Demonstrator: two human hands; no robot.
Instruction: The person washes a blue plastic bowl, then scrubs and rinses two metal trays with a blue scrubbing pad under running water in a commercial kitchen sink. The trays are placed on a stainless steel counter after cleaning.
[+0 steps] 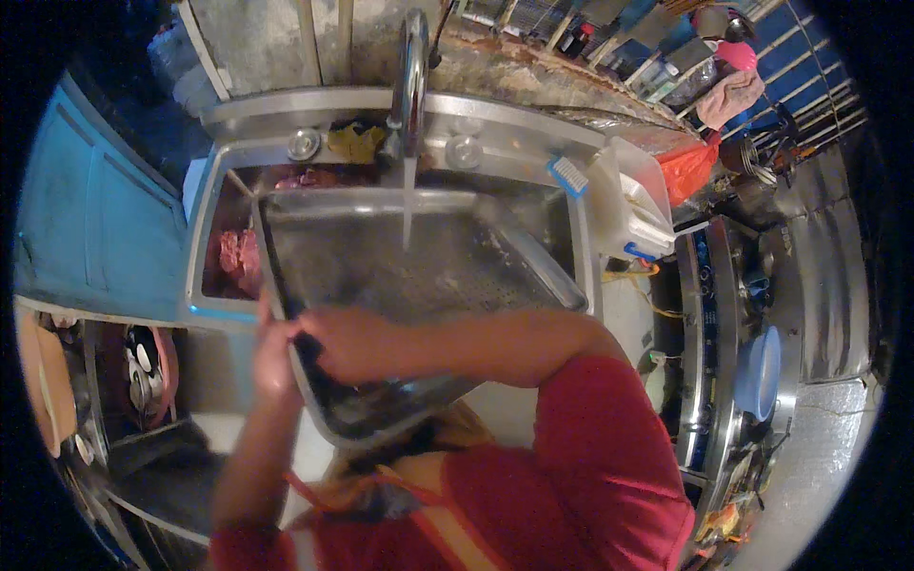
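Note:
A large rectangular metal tray (400, 278) is tilted across the sink, its near end overhanging the front edge. My left hand (275, 353) grips the tray's left rim from outside. My right hand (346, 342) reaches across the tray, curled against the inside of that same left wall. It is blurred, and whatever may be under its fingers is hidden. From the chrome faucet (413, 78), water runs down into the tray. Pieces of raw meat (240, 253) lie in the sink basin (214, 214), left of the tray and behind it.
A blue scrub brush (568, 177) rests on the sink's right rim beside a white plastic container (625, 200). An orange-red plastic bag (689, 168) lies behind that. Far right are a gas stove (707, 307) and a blue basin (760, 375). A blue cabinet (100, 207) stands left.

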